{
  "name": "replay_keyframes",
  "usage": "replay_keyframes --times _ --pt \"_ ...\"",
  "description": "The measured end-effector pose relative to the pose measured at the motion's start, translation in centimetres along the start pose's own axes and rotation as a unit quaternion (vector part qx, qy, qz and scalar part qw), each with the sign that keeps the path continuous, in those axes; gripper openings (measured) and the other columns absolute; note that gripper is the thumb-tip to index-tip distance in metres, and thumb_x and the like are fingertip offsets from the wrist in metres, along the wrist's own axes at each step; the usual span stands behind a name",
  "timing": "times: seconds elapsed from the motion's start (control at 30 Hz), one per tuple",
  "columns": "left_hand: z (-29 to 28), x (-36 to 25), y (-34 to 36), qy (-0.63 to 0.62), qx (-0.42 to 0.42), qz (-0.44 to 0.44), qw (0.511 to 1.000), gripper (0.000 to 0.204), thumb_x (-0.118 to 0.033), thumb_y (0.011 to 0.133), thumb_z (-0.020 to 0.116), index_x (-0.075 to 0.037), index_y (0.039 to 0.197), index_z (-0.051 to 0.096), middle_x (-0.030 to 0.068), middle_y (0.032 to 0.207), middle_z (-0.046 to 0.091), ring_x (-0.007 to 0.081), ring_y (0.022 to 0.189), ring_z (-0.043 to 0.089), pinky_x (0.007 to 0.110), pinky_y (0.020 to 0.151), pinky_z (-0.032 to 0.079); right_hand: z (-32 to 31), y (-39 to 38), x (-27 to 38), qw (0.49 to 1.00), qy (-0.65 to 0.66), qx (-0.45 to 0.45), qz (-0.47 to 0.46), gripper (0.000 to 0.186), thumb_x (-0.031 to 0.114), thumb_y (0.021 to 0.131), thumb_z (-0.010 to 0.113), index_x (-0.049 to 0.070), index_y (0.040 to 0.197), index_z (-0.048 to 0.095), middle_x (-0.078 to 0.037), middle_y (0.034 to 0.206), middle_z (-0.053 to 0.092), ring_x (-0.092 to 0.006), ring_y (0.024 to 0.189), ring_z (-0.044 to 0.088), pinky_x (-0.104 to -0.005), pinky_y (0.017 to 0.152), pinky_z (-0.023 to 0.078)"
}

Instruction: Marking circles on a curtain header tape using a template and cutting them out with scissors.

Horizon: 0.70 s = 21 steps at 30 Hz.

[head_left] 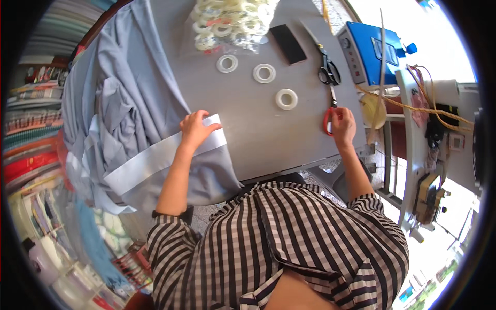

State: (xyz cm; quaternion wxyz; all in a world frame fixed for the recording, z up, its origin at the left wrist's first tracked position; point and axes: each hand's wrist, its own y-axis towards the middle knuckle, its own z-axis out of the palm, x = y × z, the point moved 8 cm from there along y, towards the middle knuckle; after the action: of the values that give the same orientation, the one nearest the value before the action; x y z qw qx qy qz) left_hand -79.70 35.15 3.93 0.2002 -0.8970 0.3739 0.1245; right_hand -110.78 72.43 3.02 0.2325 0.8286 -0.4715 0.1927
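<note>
My left hand (195,133) grips the end of a stiff white band (150,164), its thumb lying across the band's surface. The band runs along the edge of a grey-blue fabric (124,111) that lies in folds over the left of the table. With its fingers closed, my right hand (343,126) is on the red handle of a small pair of scissors (326,123) at the table's right side. The small blades point away from me, toward a larger pair of black-handled scissors (328,70).
Three tape rolls (286,99) lie mid-table. Behind them are a clear bag of tape rolls (232,23) and a black phone-like slab (288,44). A blue machine (371,51) stands at the right. Stacked fabrics (33,160) line the left; a stool (330,181) is below the table edge.
</note>
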Motion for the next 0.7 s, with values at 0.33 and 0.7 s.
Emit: replay_keyframes --times 0.33,0.7 --pt "-0.6 2.2 -1.3 -0.267 0.152 0.000 0.952 0.028 -0.016 0.082 0.077 0.001 0.103 0.069 0.0065 0.108 0.064 0.0131 0.095 0.062 0.031 0.084 0.051 0.1 -3.0 -2.3 0.983 -0.079 0.098 0.131 0.044 0.021 0.075 0.076 0.002 0.111 0.060 -0.016 0.101 0.067 -0.0341 0.094 0.066 -0.0435 0.084 0.052" --pt "-8.7 2.9 -9.6 -0.343 0.127 0.233 0.901 0.026 0.001 0.075 0.073 -0.004 0.082 0.048 0.0072 0.125 0.063 0.0231 0.114 0.054 0.032 0.097 0.042 -0.9 -7.7 0.1 0.960 0.229 0.007 0.159 0.019 0.008 0.078 0.075 0.001 0.093 0.066 -0.004 0.079 0.068 -0.0122 0.074 0.064 -0.0268 0.068 0.052"
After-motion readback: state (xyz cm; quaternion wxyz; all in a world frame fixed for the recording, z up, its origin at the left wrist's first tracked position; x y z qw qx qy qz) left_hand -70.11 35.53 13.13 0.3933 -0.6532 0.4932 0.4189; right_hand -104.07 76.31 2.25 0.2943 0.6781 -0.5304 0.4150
